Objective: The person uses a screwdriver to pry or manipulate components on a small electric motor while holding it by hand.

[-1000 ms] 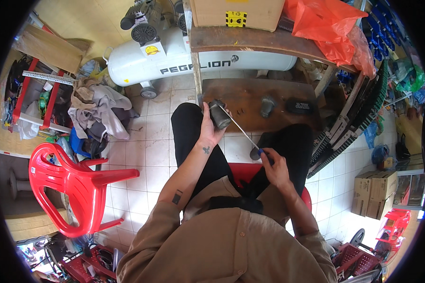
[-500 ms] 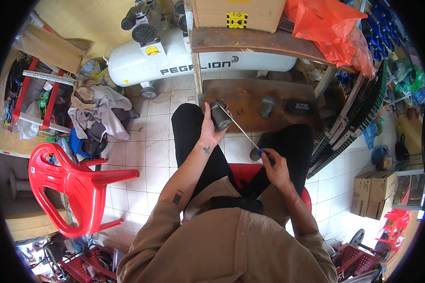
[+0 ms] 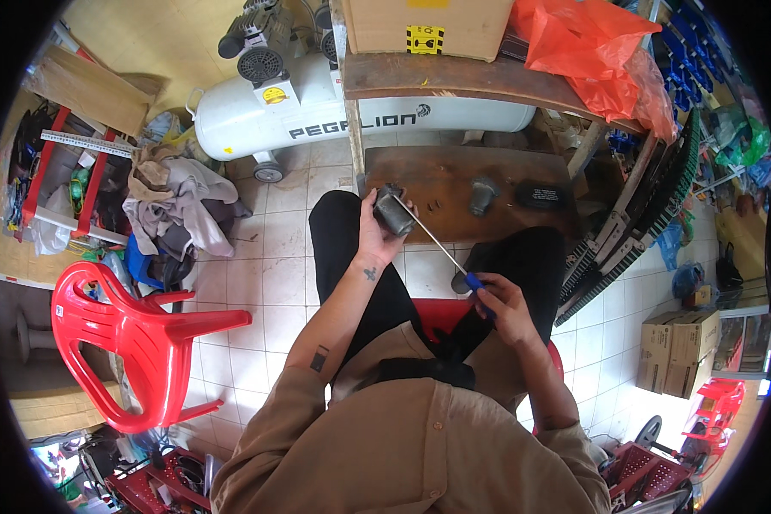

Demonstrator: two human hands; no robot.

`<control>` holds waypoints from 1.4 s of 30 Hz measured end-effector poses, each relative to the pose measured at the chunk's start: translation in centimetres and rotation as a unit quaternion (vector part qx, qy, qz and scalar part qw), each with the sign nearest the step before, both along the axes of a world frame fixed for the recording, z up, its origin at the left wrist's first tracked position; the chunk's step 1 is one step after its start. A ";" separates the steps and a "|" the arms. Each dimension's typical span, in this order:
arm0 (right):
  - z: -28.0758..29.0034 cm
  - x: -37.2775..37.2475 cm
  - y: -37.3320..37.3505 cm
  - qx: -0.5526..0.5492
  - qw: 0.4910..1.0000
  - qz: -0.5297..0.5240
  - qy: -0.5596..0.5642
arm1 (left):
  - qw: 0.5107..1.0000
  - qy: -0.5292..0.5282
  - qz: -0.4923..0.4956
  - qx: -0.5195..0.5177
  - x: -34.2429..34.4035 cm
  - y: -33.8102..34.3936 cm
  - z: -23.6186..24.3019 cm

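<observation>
Screwdriver shaft set into a grey metal cylinder held over the knees.

The left hand [image 3: 377, 233] wraps its fingers around the grey cylinder [image 3: 394, 210]; the right hand [image 3: 499, 301] closes its fingers on the blue-handled screwdriver [image 3: 441, 248], whose tip meets the cylinder's end. It looks best to keep the shaft in line with the cylinder and the left grip firm so the tip does not skid off. The low wooden bench [image 3: 441, 176] lies just beyond; the red chair [image 3: 137, 343] stands well left, tiled floor open between.
</observation>
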State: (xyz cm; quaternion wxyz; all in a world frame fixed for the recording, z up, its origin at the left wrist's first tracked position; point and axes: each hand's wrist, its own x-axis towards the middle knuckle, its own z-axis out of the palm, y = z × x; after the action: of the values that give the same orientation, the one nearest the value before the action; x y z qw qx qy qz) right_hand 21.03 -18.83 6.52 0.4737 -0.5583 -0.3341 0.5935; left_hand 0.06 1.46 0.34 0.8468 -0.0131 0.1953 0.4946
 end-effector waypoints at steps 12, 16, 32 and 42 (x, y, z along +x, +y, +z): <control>0.9 1.8 0.6 -0.191 0.965 0.016 0.179 | 0.999 0.047 -0.018 -0.008 -0.1 0.4 -0.7; 0.1 1.3 0.4 -0.177 0.974 0.005 0.143 | 0.999 0.053 -0.001 -0.006 0.4 0.2 -0.2; -1.7 -1.7 -0.1 0.201 0.853 -0.047 -0.479 | 1.000 0.007 -0.011 -0.005 -0.1 0.6 -1.7; 0.5 0.0 0.6 0.073 0.945 -0.056 -0.314 | 1.000 0.007 0.006 -0.018 -0.1 0.4 -1.3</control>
State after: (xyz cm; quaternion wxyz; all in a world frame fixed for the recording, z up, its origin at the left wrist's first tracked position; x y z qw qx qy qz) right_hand 20.98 -18.25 6.99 0.4168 -0.6984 -0.4762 0.3343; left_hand -0.04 1.86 -0.93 0.8420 -0.0260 0.2097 0.4964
